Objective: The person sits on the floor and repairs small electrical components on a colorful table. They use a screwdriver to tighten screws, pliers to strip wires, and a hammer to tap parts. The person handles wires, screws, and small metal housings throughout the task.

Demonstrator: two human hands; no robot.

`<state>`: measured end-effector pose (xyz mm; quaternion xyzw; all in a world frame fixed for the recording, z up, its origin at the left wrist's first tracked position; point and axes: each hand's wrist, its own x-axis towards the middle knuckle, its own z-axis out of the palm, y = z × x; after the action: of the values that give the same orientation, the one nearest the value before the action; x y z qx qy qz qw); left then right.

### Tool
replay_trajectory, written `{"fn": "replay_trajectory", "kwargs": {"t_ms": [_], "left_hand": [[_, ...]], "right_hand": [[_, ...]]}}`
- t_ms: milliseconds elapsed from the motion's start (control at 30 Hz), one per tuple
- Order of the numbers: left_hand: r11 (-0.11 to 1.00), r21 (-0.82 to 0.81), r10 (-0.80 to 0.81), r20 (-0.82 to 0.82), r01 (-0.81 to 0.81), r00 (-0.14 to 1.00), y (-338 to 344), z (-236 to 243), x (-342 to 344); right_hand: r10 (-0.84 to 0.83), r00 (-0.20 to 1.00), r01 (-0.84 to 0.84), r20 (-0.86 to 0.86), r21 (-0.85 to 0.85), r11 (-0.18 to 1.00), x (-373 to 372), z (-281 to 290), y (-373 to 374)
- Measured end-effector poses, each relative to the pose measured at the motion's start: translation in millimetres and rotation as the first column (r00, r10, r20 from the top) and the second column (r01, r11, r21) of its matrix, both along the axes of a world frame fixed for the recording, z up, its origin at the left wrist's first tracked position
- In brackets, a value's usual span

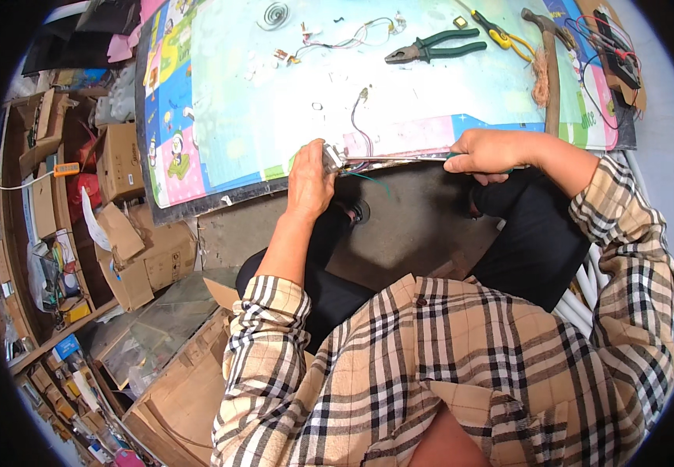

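At the near edge of the table, my left hand (311,179) is closed around a small silvery metal part (333,159), its fingers covering much of it. Thin wires (362,132) run from beside this part up onto the tabletop, and a green wire (368,177) hangs below the edge. My right hand (492,152) grips a screwdriver, its long thin shaft (399,159) pointing left with the tip at the metal part. Most of the screwdriver's handle is hidden in my fist.
On the patterned tabletop (259,101) lie green-handled pliers (449,50), yellow-handled pliers (504,37), a hammer (552,86), a wire harness (344,44) and a metal coil (276,15). A multimeter with leads (615,50) lies far right. Cardboard boxes (123,163) and shelves stand left.
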<state>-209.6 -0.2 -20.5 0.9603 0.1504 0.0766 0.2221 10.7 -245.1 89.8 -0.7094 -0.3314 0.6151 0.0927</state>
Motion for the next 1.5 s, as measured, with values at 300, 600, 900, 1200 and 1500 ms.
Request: {"fn": "replay_trajectory", "kwargs": {"t_ms": [300, 600, 900, 1200, 1500], "left_hand": [[0.999, -0.047, 0.017, -0.084, -0.021, 0.996, 4, 4, 3], [0.991, -0.126, 0.017, -0.151, -0.037, 0.988, 7, 11, 12], [0.995, -0.093, 0.036, -0.120, -0.047, 0.992, 5, 4, 4], [0.996, -0.088, 0.019, -0.087, -0.027, 0.996, 3, 5, 4], [0.995, -0.098, 0.015, -0.074, -0.023, 0.997, 1, 7, 4]], "right_hand": [[0.158, 0.741, -0.393, 0.653, 0.230, 0.890, -12, -16, -13], [0.156, 0.568, -0.533, 0.808, 0.217, 0.818, -14, -31, -26], [-0.120, 0.985, 0.119, 0.126, 0.017, 0.993, -7, 34, -11], [-0.095, 0.993, 0.094, 0.066, 0.030, 0.995, -13, 16, -5], [-0.106, 0.994, 0.106, 0.012, -0.010, 0.994, -10, 17, -4]]}}
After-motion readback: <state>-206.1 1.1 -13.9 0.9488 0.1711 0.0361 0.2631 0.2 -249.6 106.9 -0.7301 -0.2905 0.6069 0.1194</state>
